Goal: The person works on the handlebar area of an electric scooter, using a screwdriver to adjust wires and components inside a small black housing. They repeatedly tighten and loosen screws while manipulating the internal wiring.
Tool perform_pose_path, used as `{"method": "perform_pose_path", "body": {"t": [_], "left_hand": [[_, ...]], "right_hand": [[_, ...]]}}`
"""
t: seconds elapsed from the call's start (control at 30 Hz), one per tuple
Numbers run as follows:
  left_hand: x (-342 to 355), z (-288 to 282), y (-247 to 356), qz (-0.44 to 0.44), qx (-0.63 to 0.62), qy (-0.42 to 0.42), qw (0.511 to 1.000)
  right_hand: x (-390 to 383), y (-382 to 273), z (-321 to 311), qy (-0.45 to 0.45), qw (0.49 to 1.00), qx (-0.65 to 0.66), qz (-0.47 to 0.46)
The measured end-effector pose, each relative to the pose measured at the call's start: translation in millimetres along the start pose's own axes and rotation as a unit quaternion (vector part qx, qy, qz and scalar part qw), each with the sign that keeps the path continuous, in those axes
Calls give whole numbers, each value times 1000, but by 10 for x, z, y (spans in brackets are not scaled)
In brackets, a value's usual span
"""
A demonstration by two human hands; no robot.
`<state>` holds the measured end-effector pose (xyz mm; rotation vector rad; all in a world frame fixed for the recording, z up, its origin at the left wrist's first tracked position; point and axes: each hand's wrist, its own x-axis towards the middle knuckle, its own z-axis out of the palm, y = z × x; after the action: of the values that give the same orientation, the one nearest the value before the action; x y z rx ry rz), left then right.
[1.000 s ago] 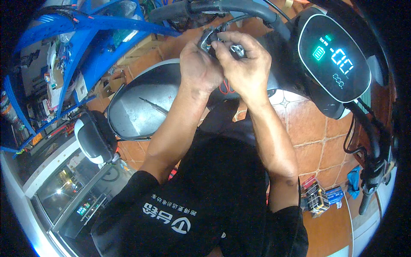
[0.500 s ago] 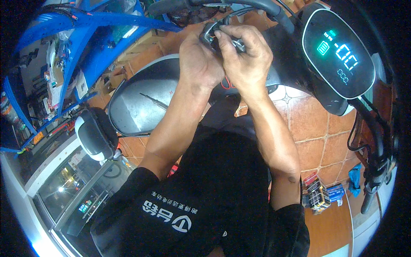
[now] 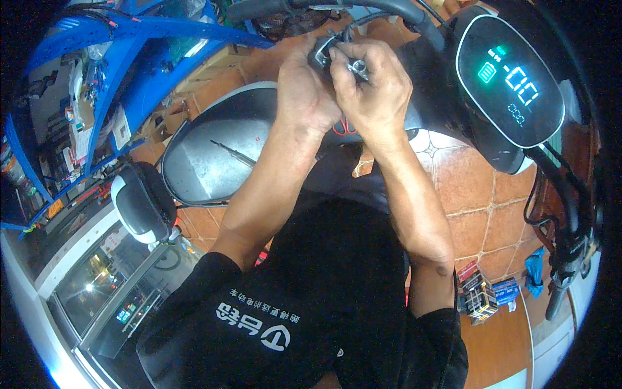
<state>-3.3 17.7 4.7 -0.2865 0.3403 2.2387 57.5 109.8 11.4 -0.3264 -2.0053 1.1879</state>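
Observation:
Near the top centre, my left hand (image 3: pixel 301 97) is closed around a dark control housing (image 3: pixel 321 50) on the scooter's handlebar (image 3: pixel 389 14), with wires at it. My right hand (image 3: pixel 376 91) is closed beside it, its thumb pressed against the housing and a silver metal piece (image 3: pixel 357 68) held among its fingers; its exact shape is unclear. My fingertips partly hide the inside of the housing. A loop of red wire (image 3: pixel 343 126) shows below my hands.
A lit dashboard display (image 3: pixel 508 84) is at right, above another grip (image 3: pixel 556 298). A black seat (image 3: pixel 194 159) carries a screwdriver (image 3: pixel 230 151). Blue shelving (image 3: pixel 107 35) with parts stands at upper left, a backrest (image 3: pixel 139 201) below. Boxes (image 3: pixel 479 298) and a blue bag (image 3: pixel 534 272) lie lower right.
Both hands have moved slightly upward with the housing since a second ago. My right thumb has shifted a little on it; the grips otherwise look the same.

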Motion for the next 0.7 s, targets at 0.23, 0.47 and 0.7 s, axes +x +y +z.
{"method": "perform_pose_path", "body": {"t": [0.23, 0.47, 0.7], "left_hand": [[-9, -26, -7, 10, 18, 2, 1000], [-81, 200, 10, 8, 67, 118, 991], [-93, 201, 24, -3, 60, 85, 995]], "right_hand": [[28, -33, -62, -8, 999, 32, 16], [98, -7, -354, 108, 989, 102, 28], [-9, -196, -441, 56, 939, 328, 92]]}}
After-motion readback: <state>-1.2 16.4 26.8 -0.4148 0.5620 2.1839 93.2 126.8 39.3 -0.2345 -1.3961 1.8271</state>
